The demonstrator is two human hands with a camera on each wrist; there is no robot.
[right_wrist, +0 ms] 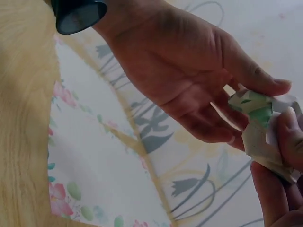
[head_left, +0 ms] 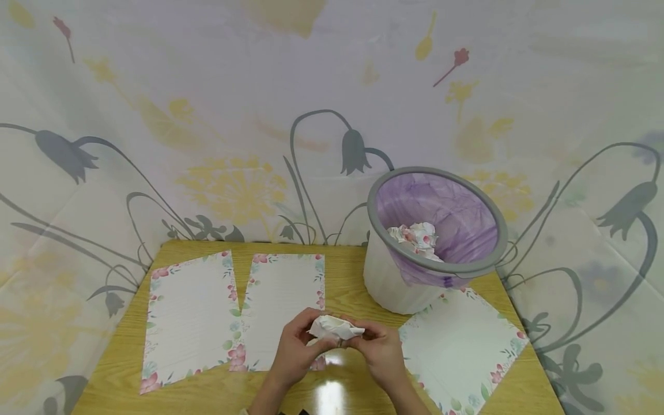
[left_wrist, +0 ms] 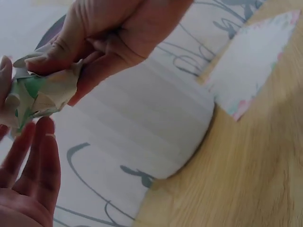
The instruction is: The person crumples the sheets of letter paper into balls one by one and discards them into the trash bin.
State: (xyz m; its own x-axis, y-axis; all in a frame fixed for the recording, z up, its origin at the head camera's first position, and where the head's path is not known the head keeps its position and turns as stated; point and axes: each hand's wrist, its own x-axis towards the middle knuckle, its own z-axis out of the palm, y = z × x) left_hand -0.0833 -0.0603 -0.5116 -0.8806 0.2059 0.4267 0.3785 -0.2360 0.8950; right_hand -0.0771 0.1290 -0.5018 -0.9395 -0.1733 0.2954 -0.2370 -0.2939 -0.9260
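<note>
Between both hands, above the table, is a crumpled sheet of paper [head_left: 336,327], white with green printed patches in the wrist views. My left hand [head_left: 299,346] grips its left side with thumb and fingers. My right hand [head_left: 377,349] pinches the right side. In the left wrist view the right hand [left_wrist: 111,35] comes in from above, thumb on the paper. The right wrist view shows the left hand [right_wrist: 182,78] with its thumb along the paper's edge.
Two flower-bordered sheets lie left, an outer sheet [head_left: 189,323] and an inner sheet [head_left: 282,305]. Another bordered sheet [head_left: 461,351] lies right. A white bin [head_left: 386,282] with purple liner [head_left: 467,213] stands at back right, crumpled paper [head_left: 417,237] inside. Patterned cloth [head_left: 233,86] hangs behind the wooden table [head_left: 119,357].
</note>
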